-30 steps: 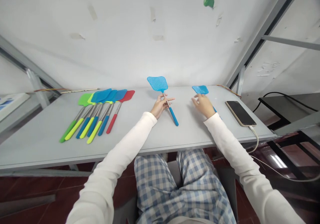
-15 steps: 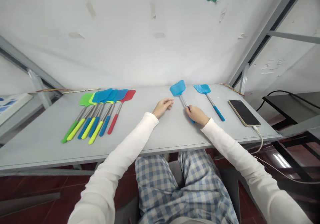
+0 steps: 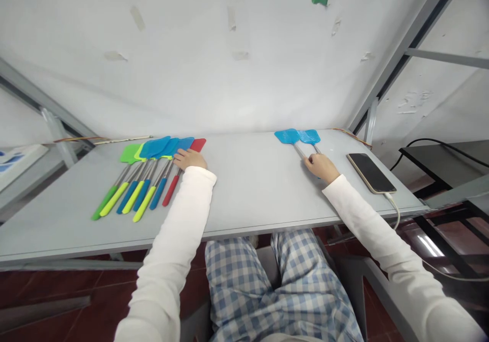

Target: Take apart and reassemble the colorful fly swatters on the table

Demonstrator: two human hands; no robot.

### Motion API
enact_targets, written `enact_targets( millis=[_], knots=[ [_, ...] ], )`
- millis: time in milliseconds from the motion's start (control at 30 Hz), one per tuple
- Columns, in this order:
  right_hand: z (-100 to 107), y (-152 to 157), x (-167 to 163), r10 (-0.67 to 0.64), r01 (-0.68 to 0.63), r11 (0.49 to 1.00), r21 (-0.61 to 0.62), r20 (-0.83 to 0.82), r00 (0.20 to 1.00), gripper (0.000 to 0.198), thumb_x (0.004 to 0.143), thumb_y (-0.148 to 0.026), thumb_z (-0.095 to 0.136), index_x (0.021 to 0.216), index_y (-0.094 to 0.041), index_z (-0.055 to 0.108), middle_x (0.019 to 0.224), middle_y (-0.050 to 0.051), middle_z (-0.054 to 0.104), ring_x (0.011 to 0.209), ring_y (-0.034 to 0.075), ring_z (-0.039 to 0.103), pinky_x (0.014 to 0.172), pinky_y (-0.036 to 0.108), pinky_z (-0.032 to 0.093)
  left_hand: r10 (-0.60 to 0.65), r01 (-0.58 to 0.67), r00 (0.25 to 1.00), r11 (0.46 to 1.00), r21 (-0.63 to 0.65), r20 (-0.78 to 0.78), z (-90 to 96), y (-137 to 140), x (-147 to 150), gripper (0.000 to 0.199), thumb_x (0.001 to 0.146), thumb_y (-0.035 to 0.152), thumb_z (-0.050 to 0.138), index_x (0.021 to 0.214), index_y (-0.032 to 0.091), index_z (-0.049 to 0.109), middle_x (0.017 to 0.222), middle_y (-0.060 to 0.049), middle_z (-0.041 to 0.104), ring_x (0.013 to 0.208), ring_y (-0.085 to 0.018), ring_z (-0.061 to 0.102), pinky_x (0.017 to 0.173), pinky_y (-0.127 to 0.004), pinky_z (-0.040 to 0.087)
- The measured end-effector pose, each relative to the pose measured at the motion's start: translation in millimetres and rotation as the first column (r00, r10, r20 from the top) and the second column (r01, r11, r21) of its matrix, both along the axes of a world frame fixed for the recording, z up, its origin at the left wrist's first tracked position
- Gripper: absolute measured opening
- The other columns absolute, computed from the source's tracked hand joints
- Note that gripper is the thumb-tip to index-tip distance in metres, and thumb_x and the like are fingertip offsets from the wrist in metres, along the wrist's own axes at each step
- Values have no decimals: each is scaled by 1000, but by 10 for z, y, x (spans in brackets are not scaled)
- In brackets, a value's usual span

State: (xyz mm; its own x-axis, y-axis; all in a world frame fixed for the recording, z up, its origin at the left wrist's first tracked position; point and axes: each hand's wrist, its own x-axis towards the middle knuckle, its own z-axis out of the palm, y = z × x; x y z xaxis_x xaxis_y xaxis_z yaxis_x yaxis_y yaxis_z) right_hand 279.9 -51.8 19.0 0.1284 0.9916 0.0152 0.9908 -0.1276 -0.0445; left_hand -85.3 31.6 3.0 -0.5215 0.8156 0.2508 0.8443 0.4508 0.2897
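Note:
My right hand (image 3: 321,167) is closed round the handle of a blue fly swatter (image 3: 287,136), whose head lies towards the wall and partly overlaps the head of a second blue fly swatter (image 3: 308,136). The hand hides most of both handles. On the left, a fanned pile of green, yellow and blue fly swatters (image 3: 155,147) lies with the heads overlapping. My left hand (image 3: 190,160) reaches over its right end, fingers stretched across the neck of a blue one. Beneath that hand, a red fly swatter (image 3: 171,190) is partly covered.
A phone (image 3: 372,173) with a white charging cable lies at the right of the grey table (image 3: 244,194). The white wall (image 3: 237,92) rises behind, with metal frame bars on both sides. Thin wires run along the back edge.
My left hand has moved left from mid-table to the pile. My right hand has carried its blue fly swatter right, beside the other blue one.

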Motion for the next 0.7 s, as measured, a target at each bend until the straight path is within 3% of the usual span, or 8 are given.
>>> enact_targets(
  millis=[167, 400, 533, 700],
  knots=[
    [-76, -47, 37, -84, 72, 992, 106, 107, 991, 51, 98, -35, 31, 110, -2, 68, 113, 25, 63, 109, 33, 58, 86, 36, 43, 49, -49, 999, 999, 4, 5, -7, 13, -66, 47, 88, 6, 24, 126, -5, 51, 138, -34, 43, 130, -39, 41, 99, -53, 36],
    [-86, -71, 222, -194, 186, 980, 70, 126, 973, 52, 98, -35, 29, 114, -2, 66, 117, 25, 62, 112, 34, 56, 84, 37, 43, -5, -4, 997, 991, -133, -71, 47, 1, -82, 47, 84, 3, 34, 127, -8, 48, 131, -35, 50, 127, -38, 45, 96, -47, 38],
    [-62, -88, 265, -153, 147, 987, 58, 115, 982, 49, 98, -36, 30, 112, -6, 67, 114, 22, 63, 108, 31, 59, 83, 35, 42, -14, 2, 995, 992, -124, -94, 67, -4, -4, 45, 82, 4, 37, 125, 0, 52, 128, -32, 54, 127, -39, 44, 93, -52, 39],
    [-47, -132, 222, -80, 76, 996, 36, 102, 992, 51, 99, -39, 30, 104, -8, 69, 108, 20, 64, 104, 29, 60, 84, 35, 42, -88, 87, 996, 991, -102, -13, 71, -52, 153, 42, 82, 4, 43, 123, 0, 50, 129, -32, 52, 123, -40, 48, 95, -52, 38]
  ],
)
